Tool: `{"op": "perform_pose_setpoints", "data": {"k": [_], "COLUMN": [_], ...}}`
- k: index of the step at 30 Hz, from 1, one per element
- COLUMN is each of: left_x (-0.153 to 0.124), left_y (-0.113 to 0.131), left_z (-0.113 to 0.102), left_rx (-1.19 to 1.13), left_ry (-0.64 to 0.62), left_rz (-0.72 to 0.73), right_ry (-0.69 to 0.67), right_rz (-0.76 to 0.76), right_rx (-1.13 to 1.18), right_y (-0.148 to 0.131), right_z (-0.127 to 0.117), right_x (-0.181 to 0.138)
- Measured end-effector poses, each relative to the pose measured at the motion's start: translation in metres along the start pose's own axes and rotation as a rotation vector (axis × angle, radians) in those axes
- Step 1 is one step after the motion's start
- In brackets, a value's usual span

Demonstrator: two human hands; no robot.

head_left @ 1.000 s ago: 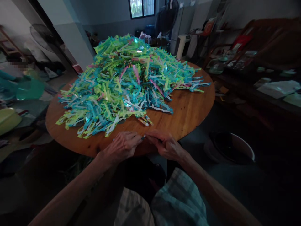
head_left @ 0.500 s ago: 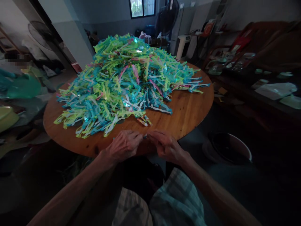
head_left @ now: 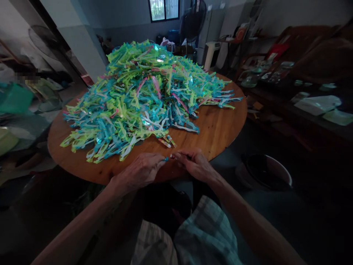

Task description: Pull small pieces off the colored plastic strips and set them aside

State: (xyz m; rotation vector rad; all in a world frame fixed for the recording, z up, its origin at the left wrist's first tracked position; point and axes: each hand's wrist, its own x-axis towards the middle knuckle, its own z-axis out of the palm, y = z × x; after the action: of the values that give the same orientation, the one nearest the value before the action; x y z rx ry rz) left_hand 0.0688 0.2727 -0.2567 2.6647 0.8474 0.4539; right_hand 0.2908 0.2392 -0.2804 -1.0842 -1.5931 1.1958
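Note:
Near the front edge of the round wooden table (head_left: 220, 129), my left hand (head_left: 143, 167) is closed, with a small blue plastic tip (head_left: 166, 159) poking out between thumb and forefinger. Just right of it, my right hand (head_left: 195, 162) pinches a small tube with a white and reddish end (head_left: 172, 156); most of it is hidden by the fingers. A narrow gap parts the two pieces. Beyond my hands lie a few small printed tubes (head_left: 167, 141). Behind them rises a large heap of blue, yellow-green, white and pink plastic strips (head_left: 132, 99).
A bucket (head_left: 267, 171) stands on the floor at right. Along the right wall is a wooden bench (head_left: 303, 36) near jars and bags. A standing fan (head_left: 193, 22) is at the back. On the left a partly visible person (head_left: 30, 79) is beside a green container (head_left: 15, 97).
My hands have drawn slightly apart. The blue tip in the left and the white and reddish end in the right now show separately. The whole view has shifted a little.

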Motion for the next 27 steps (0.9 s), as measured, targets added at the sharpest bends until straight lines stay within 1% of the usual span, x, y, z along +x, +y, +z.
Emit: {"op": "perform_pose_setpoints", "data": {"k": [3,7,11,18,23,27], "left_x": [0.0,0.003,0.004,0.002,0.002,0.0], "left_y": [0.002,0.005,0.007,0.011,0.013,0.011], "left_z": [0.0,0.001,0.001,0.001,0.001,0.005], "left_rx": [0.013,0.039,0.036,0.11,0.193,0.238], "left_ry": [0.02,0.008,0.01,0.027,0.005,0.043], "left_rz": [0.01,0.044,0.039,0.032,0.025,0.07], "right_ry": [0.012,0.017,0.024,0.056,0.074,0.073], "right_rz": [-0.018,-0.016,-0.034,-0.134,-0.234,-0.269], "right_rx": [-0.017,-0.075,-0.109,-0.206,-0.243,-0.287], "right_y": [-0.001,-0.001,0.001,0.003,0.007,0.01], "right_z": [0.002,0.004,0.005,0.009,0.012,0.012], "right_x": [0.0,-0.001,-0.003,-0.005,-0.007,-0.009]}}
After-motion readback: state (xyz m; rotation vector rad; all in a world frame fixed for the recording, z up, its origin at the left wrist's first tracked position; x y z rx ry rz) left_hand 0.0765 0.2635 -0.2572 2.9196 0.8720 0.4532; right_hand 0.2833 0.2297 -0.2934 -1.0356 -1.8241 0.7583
